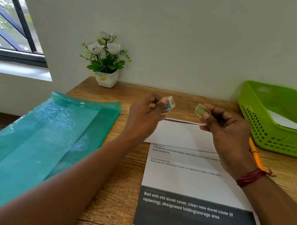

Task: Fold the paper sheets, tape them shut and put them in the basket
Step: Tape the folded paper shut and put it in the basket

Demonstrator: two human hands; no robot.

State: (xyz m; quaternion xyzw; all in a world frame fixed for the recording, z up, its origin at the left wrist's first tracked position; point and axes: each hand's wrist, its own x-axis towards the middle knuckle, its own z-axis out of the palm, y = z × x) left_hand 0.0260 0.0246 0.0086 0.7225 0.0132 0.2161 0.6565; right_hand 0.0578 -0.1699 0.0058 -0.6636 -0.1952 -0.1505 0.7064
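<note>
Pinch grip each side: left hand (146,112) holds blue-white sticker (170,103), right hand (228,131) green sticker (201,110), above part-folded paper sheet (182,134); basket (269,138) at right. Flap's unheld, may spring open b4 sealing; sticker could cling to skin

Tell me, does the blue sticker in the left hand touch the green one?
Apart. The head view shows table between the blue sticker in the left hand and the green sticker in the right hand.

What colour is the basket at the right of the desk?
The basket is bright green, clearest in the head view.
</note>
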